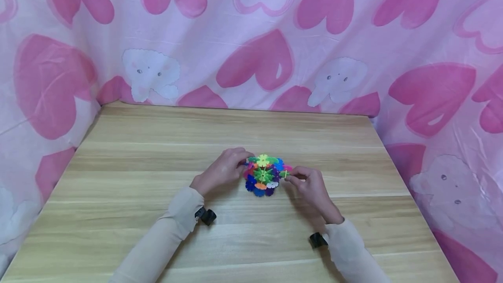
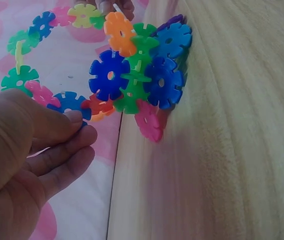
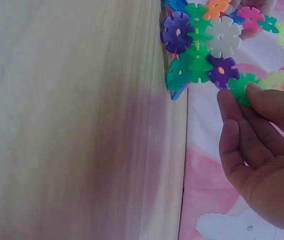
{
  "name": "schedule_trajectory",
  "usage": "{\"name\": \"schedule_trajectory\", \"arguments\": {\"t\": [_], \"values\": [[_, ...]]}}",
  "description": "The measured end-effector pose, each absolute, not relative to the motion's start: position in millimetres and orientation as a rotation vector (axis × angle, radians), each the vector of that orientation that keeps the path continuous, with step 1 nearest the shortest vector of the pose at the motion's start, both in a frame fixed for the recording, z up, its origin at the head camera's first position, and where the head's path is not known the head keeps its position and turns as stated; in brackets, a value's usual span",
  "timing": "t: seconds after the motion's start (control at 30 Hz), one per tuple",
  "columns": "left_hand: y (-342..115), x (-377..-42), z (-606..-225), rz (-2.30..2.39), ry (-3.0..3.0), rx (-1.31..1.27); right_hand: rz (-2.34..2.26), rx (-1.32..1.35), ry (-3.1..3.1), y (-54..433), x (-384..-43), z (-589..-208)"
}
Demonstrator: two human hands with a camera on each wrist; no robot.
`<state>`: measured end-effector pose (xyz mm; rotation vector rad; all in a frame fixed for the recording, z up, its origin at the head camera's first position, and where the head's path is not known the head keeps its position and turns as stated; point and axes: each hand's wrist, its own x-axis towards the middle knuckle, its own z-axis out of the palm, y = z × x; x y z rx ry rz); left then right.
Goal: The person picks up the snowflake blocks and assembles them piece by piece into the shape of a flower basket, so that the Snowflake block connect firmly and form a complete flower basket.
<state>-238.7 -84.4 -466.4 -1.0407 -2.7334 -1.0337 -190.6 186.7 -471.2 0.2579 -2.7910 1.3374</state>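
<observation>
A colourful assembly of notched snowflake discs (image 1: 263, 175) sits on the wooden table between both hands. It has a clustered body and, in the left wrist view, an arched row of linked discs rising from it. My left hand (image 1: 222, 170) pinches a blue snowflake disc (image 2: 67, 102) at the left end of that arch between thumb and fingers. On the other side, my right hand (image 1: 312, 187) pinches a green snowflake disc (image 3: 244, 87), which joins a purple disc (image 3: 223, 71) on the body. White, orange and blue discs show around the body's sides.
The wooden table (image 1: 235, 239) extends around the assembly on all sides. Behind it and at both sides hangs a pink curtain (image 1: 204, 51) printed with hearts and white animals. A small black camera (image 1: 207, 216) is worn at the left wrist, another (image 1: 317, 240) at the right.
</observation>
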Motion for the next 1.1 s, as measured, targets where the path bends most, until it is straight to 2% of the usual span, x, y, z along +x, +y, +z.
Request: {"name": "schedule_trajectory", "arguments": {"t": [0.17, 0.37, 0.5, 0.73, 1.1], "values": [[-85, -240, -466, -1.054, -2.764, -1.035, 1.337, 0.279, -2.832, 189, -193, -470], [-86, -239, -466, -1.177, -2.876, -0.897, 1.305, 0.325, -2.832, 189, -192, -470], [-90, -236, -470, -1.359, -2.987, -0.838, 1.305, 0.311, -2.849, 190, -191, -472], [-91, -232, -484, -1.723, -3.017, -0.9, 1.544, 0.229, -2.959, 190, -189, -479], [-85, -228, -492, -1.692, -2.952, -0.879, 1.531, 0.319, -2.972, 172, -190, -487]]}}
